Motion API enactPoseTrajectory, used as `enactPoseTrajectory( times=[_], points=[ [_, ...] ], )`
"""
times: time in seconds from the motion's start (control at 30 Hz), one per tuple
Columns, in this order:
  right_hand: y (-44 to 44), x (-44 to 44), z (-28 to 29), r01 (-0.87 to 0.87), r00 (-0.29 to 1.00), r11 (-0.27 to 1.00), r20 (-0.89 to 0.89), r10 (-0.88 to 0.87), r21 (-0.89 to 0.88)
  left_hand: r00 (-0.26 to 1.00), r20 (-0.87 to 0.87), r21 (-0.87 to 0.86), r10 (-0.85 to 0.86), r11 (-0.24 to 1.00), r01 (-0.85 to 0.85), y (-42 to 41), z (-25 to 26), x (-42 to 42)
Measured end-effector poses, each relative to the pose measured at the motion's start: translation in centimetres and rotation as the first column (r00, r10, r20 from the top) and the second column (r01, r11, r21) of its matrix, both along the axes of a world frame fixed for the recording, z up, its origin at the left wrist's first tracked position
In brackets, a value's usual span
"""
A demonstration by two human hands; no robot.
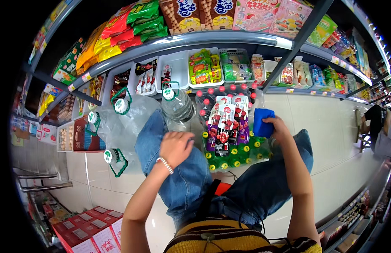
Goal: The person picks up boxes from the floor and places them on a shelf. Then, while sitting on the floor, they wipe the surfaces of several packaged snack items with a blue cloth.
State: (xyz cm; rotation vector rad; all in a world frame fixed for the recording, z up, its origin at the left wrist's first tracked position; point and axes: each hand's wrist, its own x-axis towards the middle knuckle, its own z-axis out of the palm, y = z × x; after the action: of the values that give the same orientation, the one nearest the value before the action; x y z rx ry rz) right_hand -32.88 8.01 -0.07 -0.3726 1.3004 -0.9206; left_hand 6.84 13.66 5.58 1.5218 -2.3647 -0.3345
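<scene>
My right hand (279, 128) grips a folded blue cloth (263, 122) at the right side of the bottle packs. Over my knee hangs my left hand (176, 147), its fingers curled; whether something small is in it cannot be told. Between my knees and the shelf, packaged snack pouches (226, 118) lie piled on shrink-wrapped bottles with green bodies and yellow caps (236, 156) and dark bottles with red caps (206, 101). A large clear water bottle (178, 106) with a green handle stands beyond my left hand. An almost bare white bin (178, 68) on the low shelf holds a few pouches.
More large water bottles (129, 109) stand at the left. White bins with snacks (206, 68) line the bottom shelf, under a metal shelf edge (214, 37). An egg tray (66, 137) is at the far left, red cartons (84, 224) lower left. A person (377, 129) is at the far right.
</scene>
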Motion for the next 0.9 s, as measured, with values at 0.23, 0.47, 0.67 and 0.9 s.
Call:
enactPoseTrajectory(
  times=[0.23,0.47,0.67,0.9],
  points=[
    [0.6,7.3,-2.0,-0.197,0.957,0.956,-0.255,0.139,-0.219,0.955,0.089,0.525,0.283,0.802,-0.286,-3.8,-15.3,-9.1],
    [-0.4,8.7,0.2,-0.369,0.852,0.839,-0.506,0.132,-0.401,0.921,0.042,0.271,0.388,0.882,-0.385,-1.9,-17.0,-10.8],
    [-0.7,9.8,-0.5,-0.278,0.928,0.904,-0.334,0.165,-0.325,0.828,-0.218,0.415,0.517,0.817,-0.401,-1.8,-19.1,-9.7],
    [-1.0,10.0,-0.5,-0.155,0.973,0.976,-0.196,0.124,-0.153,0.515,-0.652,0.678,0.557,0.732,0.067,-1.9,-21.6,-7.3]
  ],
)
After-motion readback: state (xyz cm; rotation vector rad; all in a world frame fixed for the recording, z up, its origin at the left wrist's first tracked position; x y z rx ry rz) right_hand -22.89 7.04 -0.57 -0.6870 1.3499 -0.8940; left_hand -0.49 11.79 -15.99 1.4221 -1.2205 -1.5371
